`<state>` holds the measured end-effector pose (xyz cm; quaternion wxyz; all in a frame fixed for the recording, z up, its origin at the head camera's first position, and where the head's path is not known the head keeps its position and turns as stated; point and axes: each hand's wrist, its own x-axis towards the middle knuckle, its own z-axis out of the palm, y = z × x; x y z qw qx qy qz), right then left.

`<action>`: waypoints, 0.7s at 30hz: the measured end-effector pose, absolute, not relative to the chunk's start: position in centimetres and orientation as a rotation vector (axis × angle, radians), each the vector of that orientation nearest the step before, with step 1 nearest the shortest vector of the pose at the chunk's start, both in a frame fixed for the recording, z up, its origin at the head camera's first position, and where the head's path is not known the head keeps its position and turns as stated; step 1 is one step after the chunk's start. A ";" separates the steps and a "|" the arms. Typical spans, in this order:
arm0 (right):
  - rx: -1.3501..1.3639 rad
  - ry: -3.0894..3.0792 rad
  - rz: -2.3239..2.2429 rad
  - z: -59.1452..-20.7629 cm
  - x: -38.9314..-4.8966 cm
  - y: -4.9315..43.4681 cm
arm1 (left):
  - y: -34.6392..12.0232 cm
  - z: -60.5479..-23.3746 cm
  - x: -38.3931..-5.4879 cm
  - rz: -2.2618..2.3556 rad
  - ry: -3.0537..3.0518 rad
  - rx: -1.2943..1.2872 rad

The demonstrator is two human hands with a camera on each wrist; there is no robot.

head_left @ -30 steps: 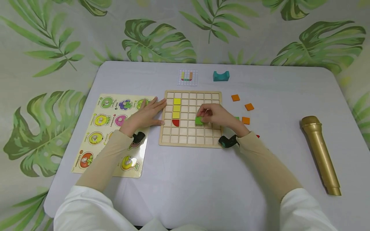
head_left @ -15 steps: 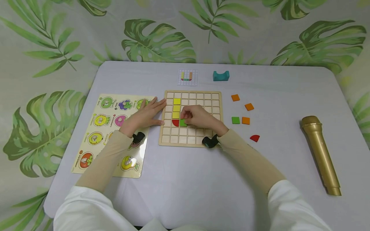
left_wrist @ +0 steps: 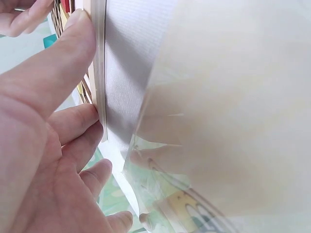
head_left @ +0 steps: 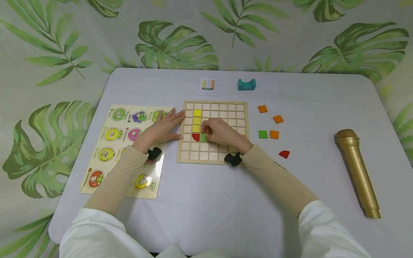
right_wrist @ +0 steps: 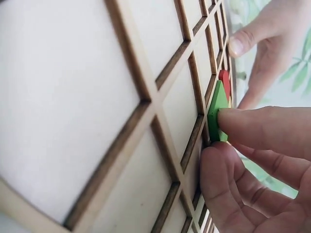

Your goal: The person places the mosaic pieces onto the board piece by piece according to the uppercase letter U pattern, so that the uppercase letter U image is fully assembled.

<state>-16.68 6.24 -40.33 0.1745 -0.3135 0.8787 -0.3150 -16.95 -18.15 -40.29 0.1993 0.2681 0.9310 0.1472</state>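
My right hand (head_left: pixel 219 130) pinches a green square tile (right_wrist: pixel 217 109) over the wooden grid board (head_left: pixel 200 156). In the right wrist view the tile is slightly tilted, with the thumb against its face. Directly left of it a red quarter-round tile (head_left: pixel 195 137) lies in a cell, below a column of three yellow square tiles (head_left: pixel 197 121). The left hand (head_left: pixel 162 127) has its fingers spread, fingertips and thumb touching the board's left edge (left_wrist: pixel 99 63). Part of the left palm lies over a fruit knob puzzle (head_left: pixel 126 143).
Right of the board lie three orange square tiles (head_left: pixel 274 134), another green tile (head_left: pixel 262 134) and a red quarter-round tile (head_left: pixel 284 154). Behind it are a pattern card (head_left: pixel 209 86) with a U shape and a teal arched block (head_left: pixel 246 85). A gold microphone (head_left: pixel 358 173) lies far right.
My right hand has moved left across the board with the green tile, to the cell beside the red piece, and stays there over the last half second. The left hand has not moved.
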 end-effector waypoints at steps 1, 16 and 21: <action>-0.894 2.495 -0.888 -40.3 -16.6 6.2 | -18.2 -40.3 -16.9 0.415 2.603 0.752; -0.769 2.383 -1.196 -39.4 -17.3 11.4 | -18.1 -40.1 -16.9 0.405 2.606 0.780; -0.702 2.396 -1.284 -39.5 -17.7 15.3 | -18.1 -40.1 -16.8 0.399 2.598 0.764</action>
